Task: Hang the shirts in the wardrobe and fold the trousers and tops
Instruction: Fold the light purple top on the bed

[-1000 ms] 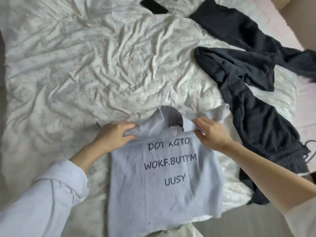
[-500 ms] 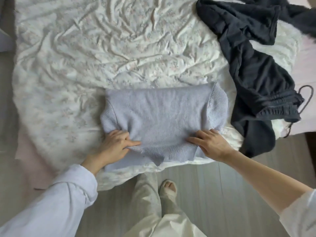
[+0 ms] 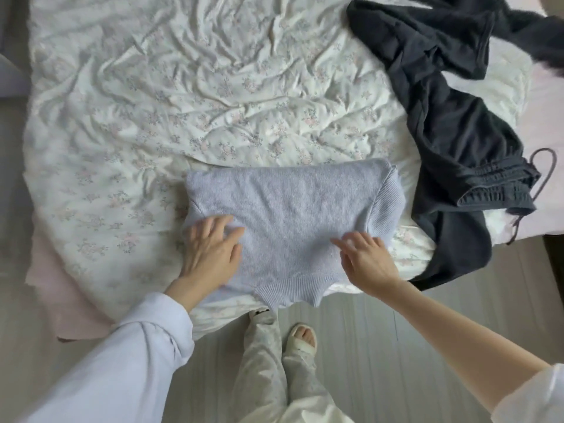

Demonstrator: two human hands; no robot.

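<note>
The lavender knit top (image 3: 283,218) is lying at the near edge of the bed (image 3: 189,96), folded over into a compact rectangle, with its ribbed hem hanging slightly past the mattress edge toward the floor (image 3: 381,346). Judging by this shape, the fold of this top is largely complete — only smoothing or one closing fold appears to be remaining.

The dark trousers (image 3: 451,126) are lying unfolded in a loose heap on the far right of the bed, just beside the top, with the drawstring waistband trailing near the bed's right edge. This garment is not yet processed. No shirts, hangers or wardrobe are showing in the view, so the hanging portion of the task cannot be assessed.

Hand pose: the left hand (image 3: 210,254) is resting palm-down on the top's near-left area, fingers straight and spread, pressing the fabric flat. The right hand (image 3: 366,261) is resting on the near-right area, fingers extended toward the centre and lightly touching the knit — neither hand is gripping anything. Both forearms are reaching forward from the near side of the bed.
</note>
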